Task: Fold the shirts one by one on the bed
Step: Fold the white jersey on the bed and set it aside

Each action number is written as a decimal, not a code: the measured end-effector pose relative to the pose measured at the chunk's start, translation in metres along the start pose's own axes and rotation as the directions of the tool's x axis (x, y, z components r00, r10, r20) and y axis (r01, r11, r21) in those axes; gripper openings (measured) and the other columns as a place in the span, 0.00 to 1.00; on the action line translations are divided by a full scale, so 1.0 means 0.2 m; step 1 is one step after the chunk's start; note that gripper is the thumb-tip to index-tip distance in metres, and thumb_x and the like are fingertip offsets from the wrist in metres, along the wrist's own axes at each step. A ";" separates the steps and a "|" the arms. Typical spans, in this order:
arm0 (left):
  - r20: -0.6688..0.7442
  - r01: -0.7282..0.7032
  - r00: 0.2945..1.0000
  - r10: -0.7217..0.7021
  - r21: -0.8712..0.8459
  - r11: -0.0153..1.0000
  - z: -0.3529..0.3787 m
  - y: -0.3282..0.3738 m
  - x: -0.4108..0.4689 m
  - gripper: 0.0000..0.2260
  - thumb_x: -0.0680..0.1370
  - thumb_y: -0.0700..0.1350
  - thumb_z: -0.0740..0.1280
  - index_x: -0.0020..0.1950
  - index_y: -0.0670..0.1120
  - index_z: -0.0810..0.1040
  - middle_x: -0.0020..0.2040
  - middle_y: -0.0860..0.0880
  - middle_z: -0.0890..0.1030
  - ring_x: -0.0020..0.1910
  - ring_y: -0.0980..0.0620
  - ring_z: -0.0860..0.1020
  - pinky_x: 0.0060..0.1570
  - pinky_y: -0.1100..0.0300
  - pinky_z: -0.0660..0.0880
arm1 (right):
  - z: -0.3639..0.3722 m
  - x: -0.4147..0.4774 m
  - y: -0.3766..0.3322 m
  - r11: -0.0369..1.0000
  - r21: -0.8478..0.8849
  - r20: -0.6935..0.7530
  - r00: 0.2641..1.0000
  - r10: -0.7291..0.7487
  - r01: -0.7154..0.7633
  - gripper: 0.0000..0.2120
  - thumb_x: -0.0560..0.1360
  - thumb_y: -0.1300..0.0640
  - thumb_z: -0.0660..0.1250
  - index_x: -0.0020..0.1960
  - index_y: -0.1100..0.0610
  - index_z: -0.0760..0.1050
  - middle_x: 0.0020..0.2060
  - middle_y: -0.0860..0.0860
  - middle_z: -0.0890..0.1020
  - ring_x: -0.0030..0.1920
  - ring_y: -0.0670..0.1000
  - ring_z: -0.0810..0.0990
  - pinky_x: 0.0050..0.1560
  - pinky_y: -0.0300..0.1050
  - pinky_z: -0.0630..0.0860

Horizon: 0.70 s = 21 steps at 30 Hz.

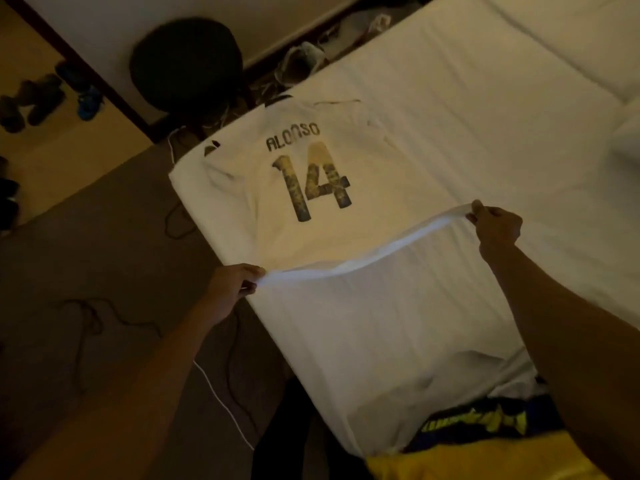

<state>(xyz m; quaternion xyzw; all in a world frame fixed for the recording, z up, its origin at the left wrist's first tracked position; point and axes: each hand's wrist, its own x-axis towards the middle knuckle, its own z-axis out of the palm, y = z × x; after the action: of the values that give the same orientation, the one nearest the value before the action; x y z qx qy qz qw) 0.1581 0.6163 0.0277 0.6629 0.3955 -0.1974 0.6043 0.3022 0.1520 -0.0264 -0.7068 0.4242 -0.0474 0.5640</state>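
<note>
A white jersey (304,161) printed with "ALONSO" and the number 14 lies back-up on the white bed (485,98), collar toward the far edge. Its lower hem is lifted off the mattress. My left hand (230,284) pinches the hem's left corner at the bed's edge. My right hand (495,225) pinches the right corner, held a little higher and farther in. The hem stretches taut between them.
A yellow and blue garment (485,441) lies at the near end of the bed. A dark round chair (187,64) stands beyond the bed corner. Shoes (38,98) sit on the floor at left. Cables (221,400) trail across the carpet beside the bed.
</note>
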 end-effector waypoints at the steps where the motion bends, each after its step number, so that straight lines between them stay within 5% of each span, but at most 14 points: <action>1: 0.012 0.034 0.999 -0.034 0.006 0.999 0.06 -0.10 0.04 0.09 0.76 0.32 0.67 0.39 0.40 0.83 0.36 0.46 0.82 0.40 0.46 0.76 0.40 0.58 0.76 | -0.01 0.03 0.11 1.000 -0.015 -0.013 1.000 0.007 -0.007 0.13 0.70 0.49 0.76 0.39 0.59 0.83 0.30 0.48 0.81 0.44 0.54 0.85 0.53 0.54 0.82; 3: 0.016 0.093 0.996 -0.093 0.012 0.996 0.17 -0.28 0.11 0.10 0.75 0.34 0.70 0.36 0.43 0.85 0.37 0.47 0.82 0.41 0.46 0.76 0.40 0.57 0.75 | -0.03 0.03 0.30 0.999 -0.045 -0.027 0.999 0.020 -0.021 0.15 0.68 0.45 0.77 0.39 0.57 0.83 0.32 0.51 0.81 0.41 0.53 0.84 0.51 0.51 0.82; 5: -0.013 0.127 0.992 -0.127 0.016 0.992 0.27 -0.43 0.14 0.03 0.73 0.37 0.74 0.46 0.42 0.85 0.47 0.45 0.82 0.44 0.46 0.78 0.40 0.55 0.77 | -0.04 0.03 0.43 0.996 -0.082 -0.006 1.000 0.024 -0.025 0.17 0.65 0.42 0.78 0.37 0.56 0.82 0.34 0.53 0.81 0.39 0.52 0.81 0.47 0.47 0.79; 7: -0.058 0.133 0.990 -0.129 0.069 0.989 0.34 -0.56 0.18 0.12 0.73 0.39 0.76 0.54 0.42 0.79 0.50 0.45 0.80 0.46 0.46 0.78 0.46 0.52 0.79 | -0.04 0.03 0.53 0.988 -0.152 0.008 1.000 0.030 -0.029 0.17 0.66 0.46 0.79 0.43 0.59 0.84 0.38 0.53 0.81 0.41 0.52 0.80 0.48 0.44 0.77; 11: -0.127 0.132 0.987 -0.104 0.238 0.962 0.42 -0.74 0.20 0.09 0.74 0.42 0.77 0.39 0.47 0.78 0.41 0.47 0.79 0.41 0.46 0.78 0.53 0.48 0.78 | -0.07 0.06 0.65 0.969 -0.245 0.029 0.999 0.031 -0.023 0.14 0.67 0.58 0.80 0.50 0.61 0.84 0.44 0.57 0.84 0.44 0.52 0.82 0.44 0.33 0.76; 16: -0.026 0.059 0.998 -0.053 0.465 0.883 0.47 -0.90 0.11 0.18 0.75 0.48 0.75 0.36 0.33 0.80 0.33 0.38 0.78 0.31 0.53 0.75 0.39 0.58 0.71 | -0.17 0.15 0.68 0.952 -0.305 -0.078 0.997 0.010 -0.033 0.13 0.67 0.59 0.79 0.51 0.60 0.84 0.48 0.58 0.85 0.48 0.54 0.83 0.47 0.35 0.75; 21: 0.038 -0.021 0.999 0.000 0.555 0.832 0.54 -0.98 0.03 0.18 0.75 0.46 0.75 0.32 0.35 0.79 0.30 0.40 0.79 0.26 0.60 0.73 0.27 0.71 0.65 | -0.31 0.26 0.69 0.945 -0.321 -0.136 0.991 0.011 -0.054 0.16 0.67 0.57 0.80 0.52 0.61 0.83 0.50 0.58 0.84 0.50 0.54 0.83 0.47 0.34 0.74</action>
<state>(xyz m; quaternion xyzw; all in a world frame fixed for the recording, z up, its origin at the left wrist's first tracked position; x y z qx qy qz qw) 0.0354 0.5058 -0.1243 0.8082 0.3065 -0.3121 0.3943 0.2259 0.0697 -0.1418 -0.7780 0.4744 -0.0145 0.4115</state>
